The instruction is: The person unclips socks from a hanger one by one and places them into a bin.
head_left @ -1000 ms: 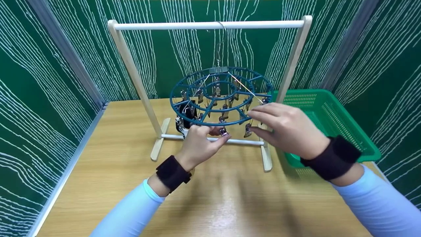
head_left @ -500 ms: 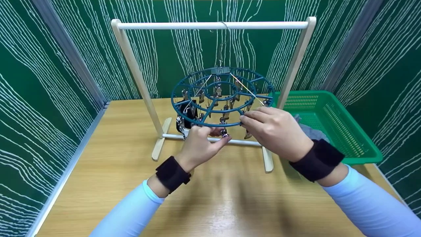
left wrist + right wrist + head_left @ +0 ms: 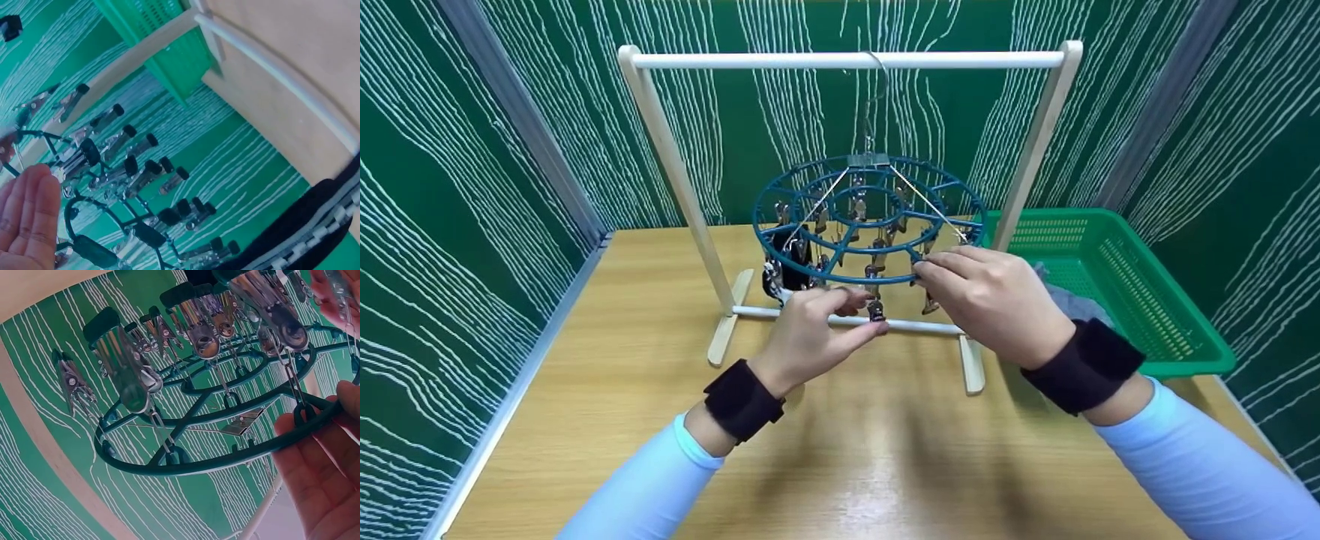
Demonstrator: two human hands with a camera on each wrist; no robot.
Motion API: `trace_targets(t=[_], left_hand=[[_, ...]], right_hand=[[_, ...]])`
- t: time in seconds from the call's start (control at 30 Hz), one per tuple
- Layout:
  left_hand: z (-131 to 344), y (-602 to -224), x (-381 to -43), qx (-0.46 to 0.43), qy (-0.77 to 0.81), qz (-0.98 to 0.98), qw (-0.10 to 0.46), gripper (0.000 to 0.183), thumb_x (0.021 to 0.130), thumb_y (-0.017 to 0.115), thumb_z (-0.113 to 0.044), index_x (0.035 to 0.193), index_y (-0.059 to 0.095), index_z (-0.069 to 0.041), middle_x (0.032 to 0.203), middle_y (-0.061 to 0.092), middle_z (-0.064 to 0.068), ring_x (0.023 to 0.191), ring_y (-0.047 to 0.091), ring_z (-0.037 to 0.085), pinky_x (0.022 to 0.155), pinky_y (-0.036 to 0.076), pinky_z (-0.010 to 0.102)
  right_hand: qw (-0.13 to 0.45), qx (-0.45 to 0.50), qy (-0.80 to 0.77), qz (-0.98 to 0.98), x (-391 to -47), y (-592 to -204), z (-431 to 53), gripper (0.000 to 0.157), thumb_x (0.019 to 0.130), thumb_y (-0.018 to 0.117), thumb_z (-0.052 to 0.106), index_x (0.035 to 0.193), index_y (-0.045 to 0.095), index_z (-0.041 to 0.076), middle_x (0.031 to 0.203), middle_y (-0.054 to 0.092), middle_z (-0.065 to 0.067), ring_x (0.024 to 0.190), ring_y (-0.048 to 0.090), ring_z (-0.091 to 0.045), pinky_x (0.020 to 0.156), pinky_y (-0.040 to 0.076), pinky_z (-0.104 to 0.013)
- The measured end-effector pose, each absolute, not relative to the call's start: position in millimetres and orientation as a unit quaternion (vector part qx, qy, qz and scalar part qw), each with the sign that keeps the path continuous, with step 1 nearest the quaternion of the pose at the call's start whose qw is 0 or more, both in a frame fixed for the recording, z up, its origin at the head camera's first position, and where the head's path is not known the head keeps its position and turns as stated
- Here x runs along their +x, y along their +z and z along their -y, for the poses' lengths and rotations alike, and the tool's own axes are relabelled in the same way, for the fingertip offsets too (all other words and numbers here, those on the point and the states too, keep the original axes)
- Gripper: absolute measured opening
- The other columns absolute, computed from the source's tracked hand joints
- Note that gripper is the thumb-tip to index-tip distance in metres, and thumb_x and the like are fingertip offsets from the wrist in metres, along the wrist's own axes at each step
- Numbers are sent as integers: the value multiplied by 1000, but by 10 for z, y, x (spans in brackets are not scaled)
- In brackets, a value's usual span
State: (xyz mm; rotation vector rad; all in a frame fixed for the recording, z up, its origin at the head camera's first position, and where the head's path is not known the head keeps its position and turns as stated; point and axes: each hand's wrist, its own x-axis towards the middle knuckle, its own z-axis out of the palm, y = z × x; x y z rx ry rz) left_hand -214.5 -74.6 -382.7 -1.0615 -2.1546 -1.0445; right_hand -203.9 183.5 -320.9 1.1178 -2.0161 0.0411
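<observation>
A round blue-green clip hanger [image 3: 832, 279] hangs by its hook, with several metal clips dangling below its rings. My right hand [image 3: 997, 304] pinches the front right of its rim between thumb and fingers; the right wrist view shows the rim [image 3: 225, 464] and fingers [image 3: 315, 478]. My left hand [image 3: 817, 330] is at the front of the hanger, thumb spread from the fingers. A metal clip [image 3: 875, 310] hangs between its thumb and fingertips. In the left wrist view, straight fingers [image 3: 36, 214] are beside the clips.
A wooden stand [image 3: 679, 172] with a white top bar [image 3: 780, 60] carries the hanger. Something black and white [image 3: 791, 262] hangs at its left. On the right, a green basket [image 3: 1177, 300] holds grey cloth [image 3: 1076, 304], partly behind my right hand. Green patterned walls surround the table [image 3: 637, 420].
My right hand has moved left from near a clip and taken hold of the rim. My left thumb and fingers have spread apart at the front clip, which now hangs straighter and slightly lower.
</observation>
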Motion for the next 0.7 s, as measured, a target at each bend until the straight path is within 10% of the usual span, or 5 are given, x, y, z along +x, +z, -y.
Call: trace_targets(t=[0.43, 0.7], left_hand=[[1142, -3669, -2289, -455, -356, 679, 453, 24, 103, 70, -15, 82, 65, -5, 73, 65, 7, 65, 62, 20, 61, 55, 30], [1445, -3498, -2460, -387, -298, 773, 405, 25, 99, 67, -10, 117, 67, 6, 112, 72, 22, 108, 67, 36, 99, 59, 48]], right_hand=[[415, 444, 40, 793, -2078, -3270, -1945, 20, 91, 85, -2, 110, 79, -3, 102, 83, -21, 91, 82, -38, 81, 68, -49], [418, 447, 51, 790, -2113, -3324, -2008, 16, 94, 80, -3, 110, 78, -3, 103, 83, -20, 93, 82, -37, 82, 68, -49]])
